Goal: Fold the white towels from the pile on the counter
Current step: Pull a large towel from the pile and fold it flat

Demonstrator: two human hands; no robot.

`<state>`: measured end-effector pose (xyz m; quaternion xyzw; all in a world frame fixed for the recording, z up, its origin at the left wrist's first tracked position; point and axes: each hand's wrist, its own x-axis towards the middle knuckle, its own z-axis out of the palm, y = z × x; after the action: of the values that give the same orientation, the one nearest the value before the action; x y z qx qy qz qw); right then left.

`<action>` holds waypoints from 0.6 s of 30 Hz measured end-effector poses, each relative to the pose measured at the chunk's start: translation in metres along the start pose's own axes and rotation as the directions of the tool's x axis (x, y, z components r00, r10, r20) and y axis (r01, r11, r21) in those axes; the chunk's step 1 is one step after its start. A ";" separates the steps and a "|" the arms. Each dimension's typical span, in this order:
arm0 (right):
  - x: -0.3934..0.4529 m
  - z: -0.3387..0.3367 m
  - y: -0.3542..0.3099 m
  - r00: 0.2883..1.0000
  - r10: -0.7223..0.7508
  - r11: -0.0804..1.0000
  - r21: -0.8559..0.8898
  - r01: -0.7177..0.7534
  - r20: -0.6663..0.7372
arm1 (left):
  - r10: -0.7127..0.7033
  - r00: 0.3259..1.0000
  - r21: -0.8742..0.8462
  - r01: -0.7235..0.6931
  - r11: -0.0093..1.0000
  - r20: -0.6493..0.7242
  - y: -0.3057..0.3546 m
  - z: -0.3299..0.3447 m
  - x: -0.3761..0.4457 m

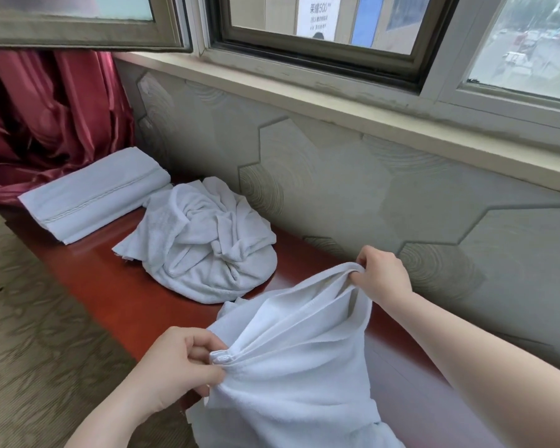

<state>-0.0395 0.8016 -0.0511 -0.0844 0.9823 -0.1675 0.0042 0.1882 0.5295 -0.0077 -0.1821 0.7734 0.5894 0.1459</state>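
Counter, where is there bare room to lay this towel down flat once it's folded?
Bare counter shows in front of the folded towel and left of the pile, along the near edge. A second strip runs by the wall, right of the held towel. The back left is crowded: folded towel and pile sit close together. Both hands, left and right, pinch the held towel.

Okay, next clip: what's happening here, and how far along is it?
A person is folding white towels at a reddish wooden counter under a window. Both hands hold one towel up by its top edge: the left hand pinches one bunched corner, the right hand the other, and the rest hangs down. A crumpled pile waits on the counter, and a folded towel lies beyond it, near a red curtain.
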 end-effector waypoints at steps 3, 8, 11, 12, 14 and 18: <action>-0.004 -0.022 -0.001 0.999 0.034 0.999 0.043 -0.033 -0.034 | 0.088 0.977 -0.030 -0.095 0.995 -0.197 0.003 -0.006 -0.003; -0.034 -0.051 -0.016 0.990 0.121 0.981 0.158 -0.110 -0.066 | 0.129 0.864 -0.162 -0.234 0.959 -0.487 0.001 -0.025 0.004; -0.064 -0.063 -0.028 0.970 0.228 0.954 0.219 -0.205 -0.088 | 0.186 0.841 -0.189 -0.320 0.928 -0.508 0.005 -0.037 0.004; -0.075 -0.068 -0.032 0.962 0.256 0.946 0.232 -0.227 -0.099 | 0.218 0.838 -0.195 -0.355 0.914 -0.500 0.006 -0.042 0.004; -0.100 -0.082 -0.044 0.945 0.302 0.931 0.255 -0.263 -0.127 | 0.290 0.832 -0.189 -0.417 0.889 -0.473 0.010 -0.054 -0.001; -0.161 -0.116 -0.079 0.903 0.383 0.896 0.316 -0.313 -0.193 | 0.476 0.785 -0.138 -0.564 0.814 -0.397 0.021 -0.079 -0.025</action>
<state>0.1279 0.7937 0.0815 0.1174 0.9406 -0.3089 -0.0778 0.1999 0.4609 0.0421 -0.0770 0.7261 0.6578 -0.1850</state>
